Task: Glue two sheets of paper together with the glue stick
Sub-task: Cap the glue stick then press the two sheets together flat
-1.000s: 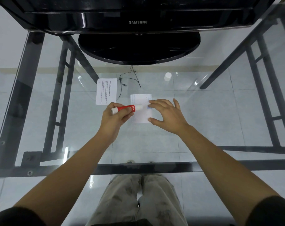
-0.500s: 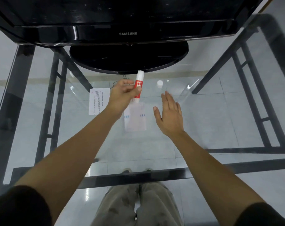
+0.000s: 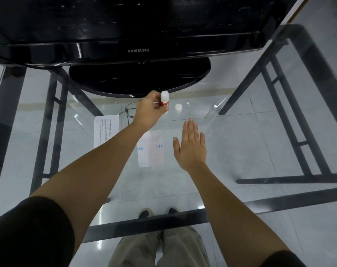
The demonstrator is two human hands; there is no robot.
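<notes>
The far side of the table (image 3: 241, 151) is blocked by the TV stand (image 3: 139, 79). The glue stick (image 3: 164, 100) is held by the left hand (image 3: 150, 110) close in front of the stand, with a cap (image 3: 178, 108) just beside it. Open glass is left to the right of the right hand (image 3: 189, 145).

Glue stick (image 3: 164, 101): red body, white end. Loose cap (image 3: 178, 108): white. Plain sheet (image 3: 150, 151): white, small blue marks. Printed sheet (image 3: 106, 131): white, black text. TV (image 3: 125, 35): glossy black. My sleeves (image 3: 29, 234) black, trousers (image 3: 183, 247) khaki.

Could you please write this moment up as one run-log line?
left hand: grips glue stick upright beside white cap | right hand: open, right of blue-marked sheet | printed sheet: apart, left
</notes>
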